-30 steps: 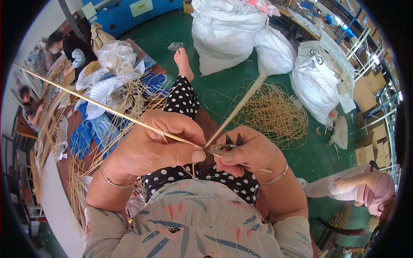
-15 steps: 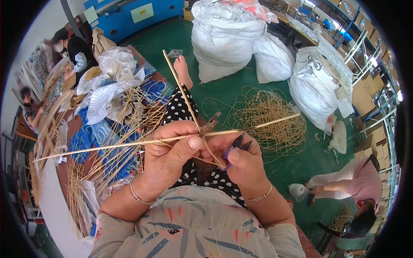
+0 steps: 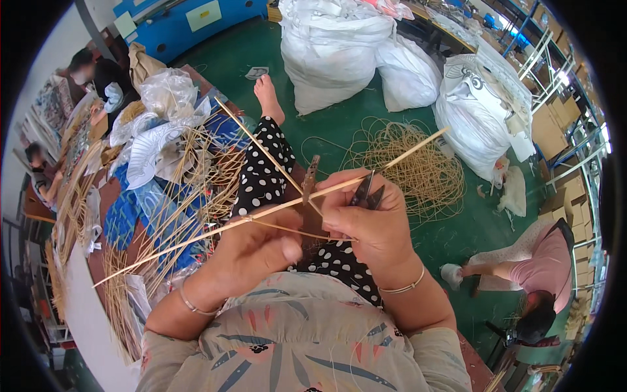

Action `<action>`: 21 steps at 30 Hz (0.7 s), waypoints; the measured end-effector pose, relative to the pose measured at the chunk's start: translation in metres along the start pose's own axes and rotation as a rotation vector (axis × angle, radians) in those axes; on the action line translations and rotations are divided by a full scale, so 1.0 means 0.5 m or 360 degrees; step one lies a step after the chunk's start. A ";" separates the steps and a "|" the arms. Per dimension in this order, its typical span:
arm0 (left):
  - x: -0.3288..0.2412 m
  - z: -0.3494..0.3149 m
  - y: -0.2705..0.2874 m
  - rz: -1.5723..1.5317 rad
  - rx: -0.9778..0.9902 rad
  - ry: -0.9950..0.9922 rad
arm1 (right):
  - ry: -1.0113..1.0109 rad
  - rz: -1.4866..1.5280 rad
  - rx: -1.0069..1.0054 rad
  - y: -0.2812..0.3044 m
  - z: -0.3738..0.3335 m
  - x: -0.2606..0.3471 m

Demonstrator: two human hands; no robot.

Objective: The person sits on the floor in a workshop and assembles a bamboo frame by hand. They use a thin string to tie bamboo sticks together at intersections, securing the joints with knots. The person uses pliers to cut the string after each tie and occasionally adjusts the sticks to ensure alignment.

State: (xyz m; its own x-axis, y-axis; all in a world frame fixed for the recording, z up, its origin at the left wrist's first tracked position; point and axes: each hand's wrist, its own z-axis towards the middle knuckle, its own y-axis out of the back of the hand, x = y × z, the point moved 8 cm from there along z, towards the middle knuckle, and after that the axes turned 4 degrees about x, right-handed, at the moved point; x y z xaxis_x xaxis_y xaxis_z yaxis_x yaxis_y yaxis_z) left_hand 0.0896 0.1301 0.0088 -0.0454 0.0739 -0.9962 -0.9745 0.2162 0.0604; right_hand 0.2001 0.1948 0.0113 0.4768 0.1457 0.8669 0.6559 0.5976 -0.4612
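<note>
A long pale bamboo strip (image 3: 261, 212) slants across in front of me, and a second strip (image 3: 258, 145) crosses it near the middle. My right hand (image 3: 373, 225) is closed around the strips at the crossing. Tucked in the same hand is a small pair of snips, its dark pointed blades (image 3: 369, 195) sticking up past the fingers. My left hand (image 3: 258, 251) lies just beneath the long strip, thumb apart from the curled, slightly blurred fingers. A thin bent strip (image 3: 287, 228) runs from the long one toward my right hand. Behind the crossing stands a narrow rusty metal piece (image 3: 310, 178).
A loose coil of thin cane (image 3: 411, 173) lies on the green floor, with white sacks (image 3: 333, 59) beyond. Bamboo strips (image 3: 189, 196) and plastic bags (image 3: 168, 95) heap at my left. A person in pink (image 3: 539, 268) bends at the right; two people sit far left.
The long strip has tilted, its right end rising and its left end dropping. My left thumb has come off the crossing, and my right hand has moved up onto it.
</note>
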 end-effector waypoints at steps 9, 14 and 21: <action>-0.146 -0.035 0.049 0.1114 -0.0340 -0.0511 | -0.0239 -0.0337 0.0059 0.008 0.001 0.019; -0.071 0.025 0.048 0.0269 -0.0150 -0.0065 | -0.0407 -0.0437 0.0108 -0.001 -0.006 0.017; -0.037 0.038 0.015 -0.0361 0.0049 0.0058 | -0.0391 -0.0497 0.0159 -0.005 -0.003 0.028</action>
State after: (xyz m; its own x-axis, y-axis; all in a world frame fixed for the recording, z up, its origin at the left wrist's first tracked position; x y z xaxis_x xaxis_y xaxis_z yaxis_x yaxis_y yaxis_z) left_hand 0.0874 0.1488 0.0287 0.1658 -0.0152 -0.9860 -0.9535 0.2528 -0.1642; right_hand 0.2061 0.1939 0.0243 0.1018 0.1222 0.9873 0.6812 0.7147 -0.1586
